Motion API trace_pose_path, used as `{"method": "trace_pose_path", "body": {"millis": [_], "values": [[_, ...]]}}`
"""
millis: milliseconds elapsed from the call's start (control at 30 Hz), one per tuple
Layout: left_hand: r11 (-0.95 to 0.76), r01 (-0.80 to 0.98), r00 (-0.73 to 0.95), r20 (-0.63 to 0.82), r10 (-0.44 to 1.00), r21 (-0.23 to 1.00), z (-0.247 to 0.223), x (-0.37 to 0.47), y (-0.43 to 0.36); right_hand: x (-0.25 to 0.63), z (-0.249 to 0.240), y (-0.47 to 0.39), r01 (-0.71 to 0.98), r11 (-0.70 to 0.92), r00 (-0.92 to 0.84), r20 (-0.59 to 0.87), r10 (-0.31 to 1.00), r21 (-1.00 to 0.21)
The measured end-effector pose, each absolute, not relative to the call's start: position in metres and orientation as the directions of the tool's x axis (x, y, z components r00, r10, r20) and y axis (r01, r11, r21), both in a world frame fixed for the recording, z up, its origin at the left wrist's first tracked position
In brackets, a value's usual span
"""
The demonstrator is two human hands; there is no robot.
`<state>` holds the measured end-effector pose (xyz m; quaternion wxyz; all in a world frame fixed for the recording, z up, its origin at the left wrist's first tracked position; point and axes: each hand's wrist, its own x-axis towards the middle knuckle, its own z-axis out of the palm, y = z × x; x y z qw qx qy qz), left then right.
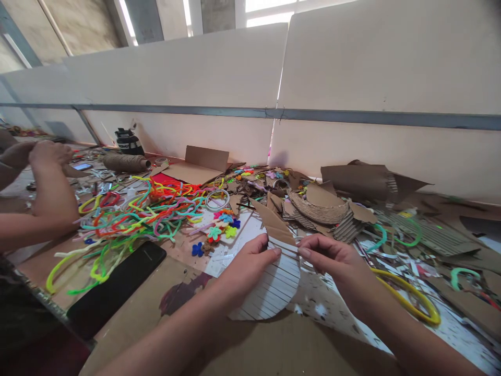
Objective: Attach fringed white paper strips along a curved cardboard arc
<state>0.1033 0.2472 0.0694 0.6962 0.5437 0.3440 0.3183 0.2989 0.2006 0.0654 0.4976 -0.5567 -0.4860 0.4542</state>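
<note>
Forearms [58,203] of a co-worker enter at far left, near enough that the two of you probably share the supplies. Beside them a flat black device [117,287] lies at the near side of the table, and behind it a spool of twine [125,163] rests on its side near a black container [129,142] by the wall. Pipe cleaners [133,214] sprawl loose in a bright tangle, perhaps so that single stems pull free easily. Next come felt flowers [214,233] and, just behind, a roll of tape [217,200], both well within your reach. At center, your left hand [256,256] is clamped on a rounded cardboard piece [277,287], thumb on its face, apparently to steady it and leave its right edge free. The piece is tilted before you over a brown cardboard sheet [297,339], which likely serves as a work surface. Its lower part is white and crossed by dark lines; its upper tip is bare brown. At that border your right hand [326,256] pinches a white strip [284,244] at its end, thumb and forefinger together, a light hold that seems suited to fine alignment. Behind your right hand curved corrugated cardboard [317,206] sits stacked by the wall side, and a yellow hoop [425,308] lies beyond your right wrist, pushed aside, it seems, for elbow room.
</note>
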Motion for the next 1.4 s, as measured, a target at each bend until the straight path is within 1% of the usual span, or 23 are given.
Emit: {"method": "trace_pose_path", "body": {"millis": [467, 667, 800, 1400], "values": [[0.214, -0.032, 0.535, -0.164, 0.829, 0.976, 0.0680, 0.1036, 0.2474, 0.2987, 0.0668, 0.2010, 0.023, -0.024, 0.112, -0.021, 0.994, -0.999], [0.221, -0.050, 0.541, -0.159, 0.826, 0.974, 0.0699, 0.1037, 0.2468, 0.2969, 0.0686, 0.1998, 0.052, -0.051, 0.111, -0.045, 0.993, -0.997], [0.218, -0.068, 0.553, -0.145, 0.820, 0.974, 0.0689, 0.1040, 0.2470, 0.2960, 0.0707, 0.1997, 0.076, -0.041, 0.120, -0.032, 0.992, -0.996], [0.258, -0.108, 0.562, -0.155, 0.812, 0.960, 0.0698, 0.1040, 0.2455, 0.2947, 0.0708, 0.2007, 0.081, -0.056, 0.120, -0.047, 0.992, -0.995]]}}
